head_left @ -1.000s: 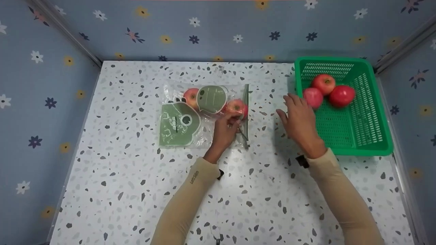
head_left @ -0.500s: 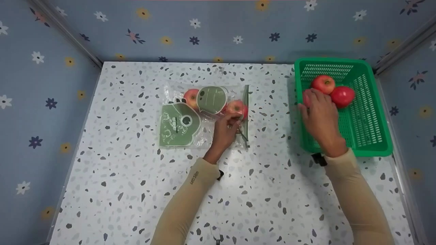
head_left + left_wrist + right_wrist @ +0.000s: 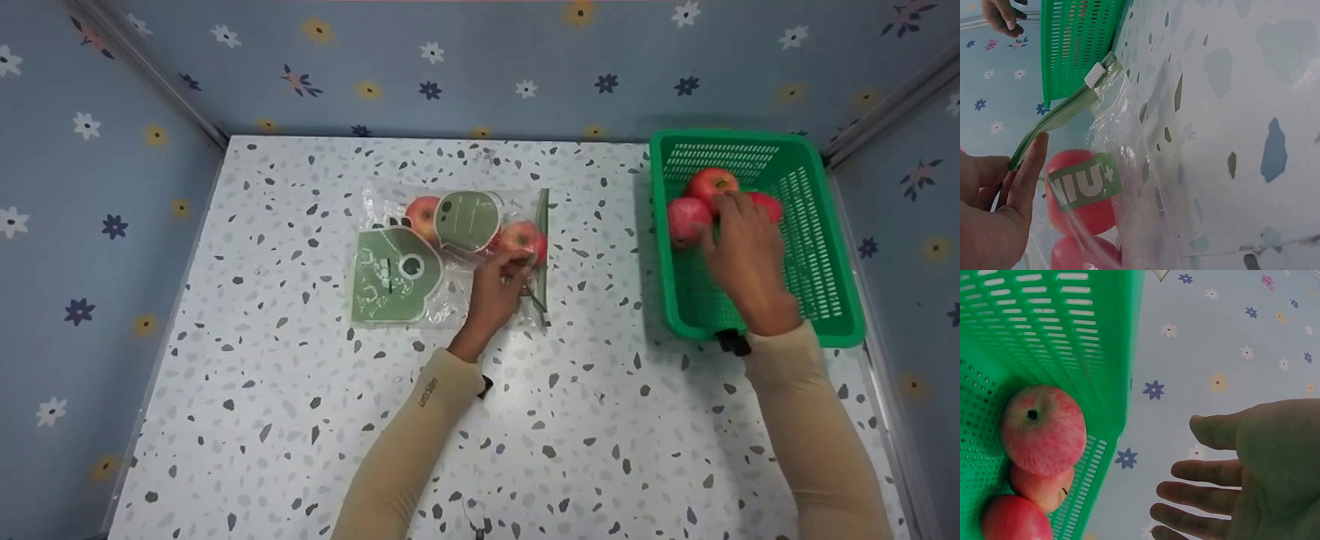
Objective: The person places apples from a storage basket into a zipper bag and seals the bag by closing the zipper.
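Note:
My left hand (image 3: 493, 292) pinches the green zip edge of a clear slider bag (image 3: 396, 281) printed with a green cartoon. Inside the bag are apples (image 3: 422, 216), partly covered by the print. A white slider (image 3: 1095, 75) sits near the far end of the zip in the left wrist view. Over the green basket (image 3: 844, 300) reaches my right hand (image 3: 750, 259), its fingers extended and holding nothing in the right wrist view. Below it are three red apples: a left one (image 3: 688, 223), a back one (image 3: 709, 182), and a right one (image 3: 769, 204) partly hidden by the fingers.
The basket stands at the back right corner of the speckled white table (image 3: 300, 420). Flower-patterned panels (image 3: 480, 67) rise behind and at both sides. A small dark item (image 3: 480, 532) lies at the front edge.
My right hand has moved right from beside the basket, past the left apple, to above the right apple. The left hand and the bag have stayed in place.

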Available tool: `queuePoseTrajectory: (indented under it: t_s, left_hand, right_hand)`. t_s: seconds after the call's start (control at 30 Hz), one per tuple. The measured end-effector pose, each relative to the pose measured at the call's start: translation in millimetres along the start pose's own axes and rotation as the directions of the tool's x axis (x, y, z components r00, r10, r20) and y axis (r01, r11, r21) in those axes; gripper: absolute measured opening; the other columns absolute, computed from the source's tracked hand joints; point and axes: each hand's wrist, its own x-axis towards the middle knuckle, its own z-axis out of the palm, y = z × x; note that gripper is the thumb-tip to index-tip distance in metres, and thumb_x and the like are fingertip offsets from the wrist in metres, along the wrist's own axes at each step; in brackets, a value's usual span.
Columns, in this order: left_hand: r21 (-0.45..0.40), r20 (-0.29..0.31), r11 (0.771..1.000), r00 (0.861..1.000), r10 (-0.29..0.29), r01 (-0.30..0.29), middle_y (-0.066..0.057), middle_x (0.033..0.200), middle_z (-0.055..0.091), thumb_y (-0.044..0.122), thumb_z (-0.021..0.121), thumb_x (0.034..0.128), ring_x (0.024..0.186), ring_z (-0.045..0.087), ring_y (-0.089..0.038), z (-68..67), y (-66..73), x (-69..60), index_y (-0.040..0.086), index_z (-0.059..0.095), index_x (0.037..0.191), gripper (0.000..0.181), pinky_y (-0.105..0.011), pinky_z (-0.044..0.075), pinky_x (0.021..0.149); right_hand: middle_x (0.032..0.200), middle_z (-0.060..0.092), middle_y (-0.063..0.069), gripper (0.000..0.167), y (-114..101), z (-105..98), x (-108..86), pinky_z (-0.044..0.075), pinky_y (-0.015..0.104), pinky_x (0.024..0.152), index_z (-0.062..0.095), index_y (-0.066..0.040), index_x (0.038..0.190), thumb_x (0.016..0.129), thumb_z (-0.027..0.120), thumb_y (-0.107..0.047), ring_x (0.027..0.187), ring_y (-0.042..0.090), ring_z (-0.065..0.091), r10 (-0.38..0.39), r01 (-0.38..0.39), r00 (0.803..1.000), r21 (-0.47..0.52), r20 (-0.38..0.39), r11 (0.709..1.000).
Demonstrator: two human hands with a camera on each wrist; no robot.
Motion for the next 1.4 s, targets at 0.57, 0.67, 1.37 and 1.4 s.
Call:
queuePoseTrajectory:
  t_s: [0.57,0.67,1.37,1.4]
  left_hand:
    - [-0.008,0.015,1.000,1.000,-0.006,0.007,-0.021,0.093,0.072,-0.008,0.065,0.0982,0.075,0.062,-0.006,-0.8,1.0,0.5,-0.011,0.071,0.119,0.021,-0.018,0.052,0.063]
    - [-0.015,0.011,1.000,1.000,-0.005,0.005,-0.021,0.094,0.071,-0.009,0.065,0.0979,0.075,0.061,-0.006,-0.2,1.1,1.0,-0.011,0.070,0.119,0.021,-0.018,0.053,0.063]
    - [-0.022,0.010,1.000,1.000,-0.008,0.008,-0.023,0.106,0.072,-0.011,0.064,0.0973,0.080,0.066,-0.012,-1.6,0.5,-1.3,-0.011,0.070,0.119,0.023,-0.022,0.058,0.066]
    - [-0.025,0.012,1.000,1.000,-0.008,0.008,-0.023,0.107,0.072,-0.011,0.064,0.0975,0.080,0.067,-0.013,-1.7,0.3,-1.6,-0.011,0.070,0.119,0.023,-0.023,0.059,0.066]
  right_hand:
    - [0.121,0.057,0.042,0.037,23.0,-7.4,17.7,0.043,0.074,0.081,0.058,0.019,0.124,0.104,0.067,-0.010,0.102,0.061,0.053,0.000,0.002,0.997,-0.022,0.082,1.000]
    - [0.119,0.057,0.041,0.038,27.2,-7.4,22.8,0.043,0.074,0.081,0.059,0.018,0.125,0.104,0.066,-0.012,0.101,0.061,0.052,0.015,-0.010,0.993,-0.035,0.119,0.999]
    - [0.124,0.059,0.041,0.057,42.7,1.7,54.7,0.050,0.067,0.076,0.049,0.015,0.144,0.106,0.063,-0.024,0.099,0.056,0.061,0.075,-0.022,0.904,-0.131,0.421,0.991]
    - [0.125,0.059,0.041,0.058,42.9,2.7,56.1,0.050,0.065,0.076,0.049,0.015,0.145,0.106,0.062,-0.025,0.099,0.054,0.062,0.084,-0.027,0.897,-0.135,0.434,0.991]
